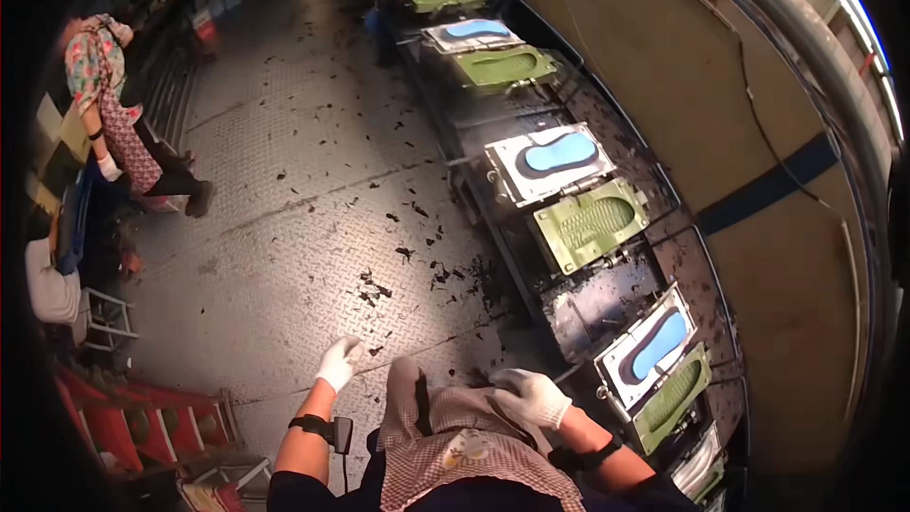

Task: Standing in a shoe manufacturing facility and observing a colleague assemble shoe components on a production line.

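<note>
Hovering: left hand gloved, fingers loosely spread, empty, over floor | right hand gloved, relaxed, grasping nothing | nearest open shoe-sole mould lies right of it, long axis slanting up-right | right hand nearer.

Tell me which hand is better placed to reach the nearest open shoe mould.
Right, probably. The right hand hangs close beside the nearest mould, whose blue and green halves lie open on the line along the person's right. The left hand is out over the metal floor, farther from the mould.
</note>
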### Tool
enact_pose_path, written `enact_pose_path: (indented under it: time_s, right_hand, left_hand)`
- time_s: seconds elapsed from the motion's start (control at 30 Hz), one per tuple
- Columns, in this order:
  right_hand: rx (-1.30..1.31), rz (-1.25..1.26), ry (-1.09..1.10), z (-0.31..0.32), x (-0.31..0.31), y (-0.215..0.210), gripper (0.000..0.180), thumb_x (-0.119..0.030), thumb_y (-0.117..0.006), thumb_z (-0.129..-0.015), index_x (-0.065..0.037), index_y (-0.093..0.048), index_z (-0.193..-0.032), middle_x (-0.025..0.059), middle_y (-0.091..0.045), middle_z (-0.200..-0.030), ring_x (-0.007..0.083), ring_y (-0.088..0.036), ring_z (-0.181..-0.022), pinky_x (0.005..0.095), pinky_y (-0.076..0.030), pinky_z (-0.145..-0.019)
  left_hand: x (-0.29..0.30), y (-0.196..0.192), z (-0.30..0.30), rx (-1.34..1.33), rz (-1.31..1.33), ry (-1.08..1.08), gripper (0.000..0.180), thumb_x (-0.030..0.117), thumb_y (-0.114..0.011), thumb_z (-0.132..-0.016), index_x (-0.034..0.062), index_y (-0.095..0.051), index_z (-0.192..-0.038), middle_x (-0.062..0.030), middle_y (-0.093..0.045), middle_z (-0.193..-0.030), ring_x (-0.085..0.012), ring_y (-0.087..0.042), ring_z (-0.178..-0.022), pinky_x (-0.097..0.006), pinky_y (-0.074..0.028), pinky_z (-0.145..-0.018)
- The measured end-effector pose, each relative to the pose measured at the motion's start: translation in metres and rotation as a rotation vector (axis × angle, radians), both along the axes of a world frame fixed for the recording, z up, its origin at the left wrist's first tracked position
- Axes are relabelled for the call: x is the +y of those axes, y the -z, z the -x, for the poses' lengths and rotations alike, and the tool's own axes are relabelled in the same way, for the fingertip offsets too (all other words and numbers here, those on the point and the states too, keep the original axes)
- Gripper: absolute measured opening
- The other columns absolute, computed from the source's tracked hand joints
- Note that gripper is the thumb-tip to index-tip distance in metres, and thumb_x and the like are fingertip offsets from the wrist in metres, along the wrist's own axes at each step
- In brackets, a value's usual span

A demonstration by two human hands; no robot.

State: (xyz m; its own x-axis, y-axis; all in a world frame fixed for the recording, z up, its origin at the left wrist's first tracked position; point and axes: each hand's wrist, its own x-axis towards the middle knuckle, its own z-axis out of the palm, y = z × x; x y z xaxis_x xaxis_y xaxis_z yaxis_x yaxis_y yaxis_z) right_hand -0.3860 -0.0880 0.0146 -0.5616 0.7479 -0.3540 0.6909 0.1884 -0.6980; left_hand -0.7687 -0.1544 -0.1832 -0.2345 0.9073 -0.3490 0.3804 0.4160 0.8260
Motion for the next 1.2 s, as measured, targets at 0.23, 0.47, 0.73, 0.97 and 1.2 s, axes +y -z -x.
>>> enact_pose_path:
  time_s: [0.23, 0.47, 0.73, 0.97, 1.2]
  right_hand:
    - [0.002, 0.121, -0.06, 0.017, 0.024, 0.048, 0.043, -0.034, -0.054, -0.095, -0.003, -0.062, -0.124, 0.0192, -0.064, -0.123, 0.0361, -0.059, -0.116, 0.0405, -0.047, -0.1]
    - [-0.021, 0.242, 0.208, 0.001, 0.085, 0.056, 0.043, -0.035, -0.057, -0.094, -0.006, -0.063, -0.125, 0.0196, -0.066, -0.12, 0.037, -0.063, -0.111, 0.0409, -0.05, -0.095]
    - [-0.059, 0.086, -0.16, 0.107, 0.228, 0.069, 0.039, -0.035, -0.056, -0.094, -0.006, -0.064, -0.118, 0.018, -0.067, -0.115, 0.0368, -0.064, -0.105, 0.0425, -0.051, -0.092]
    - [-0.107, 0.083, -0.154, 0.249, 0.348, 0.086, 0.041, -0.035, -0.057, -0.093, -0.005, -0.065, -0.121, 0.0172, -0.067, -0.118, 0.0333, -0.064, -0.11, 0.0384, -0.05, -0.095]
    - [-0.59, 0.306, 0.026, 0.306, 0.39, 0.209, 0.064, -0.054, -0.066, -0.081, 0.001, -0.069, -0.114, 0.0224, -0.07, -0.11, 0.0319, -0.068, -0.104, 0.037, -0.052, -0.09]
  left_hand:
    - [-0.102, 0.113, 0.06, 0.045, 0.432, -0.041, 0.041, 0.028, -0.063, -0.092, -0.003, -0.064, -0.12, -0.0216, -0.069, -0.115, -0.0324, -0.065, -0.109, -0.037, -0.048, -0.097]
    - [-0.113, 0.114, 0.125, 0.136, 0.923, -0.097, 0.043, 0.032, -0.067, -0.088, 0.0001, -0.069, -0.116, -0.0191, -0.072, -0.106, -0.0292, -0.068, -0.097, -0.037, -0.051, -0.087]
    - [0.143, -0.007, 0.1, 0.139, 0.173, 0.004, 0.04, 0.029, -0.062, -0.094, -0.0024, -0.064, -0.119, -0.0181, -0.069, -0.11, -0.0264, -0.065, -0.104, -0.033, -0.049, -0.093]
    - [0.176, 0.062, 0.205, 0.006, 0.377, 0.008, 0.044, 0.034, -0.06, -0.096, 0.0006, -0.062, -0.125, -0.017, -0.069, -0.115, -0.0249, -0.067, -0.102, -0.035, -0.051, -0.091]
    - [0.076, 0.171, 0.4, -0.167, 1.002, -0.421, 0.046, 0.039, -0.064, -0.089, -0.0031, -0.071, -0.105, -0.014, -0.074, -0.087, -0.0256, -0.071, -0.082, -0.039, -0.053, -0.075]
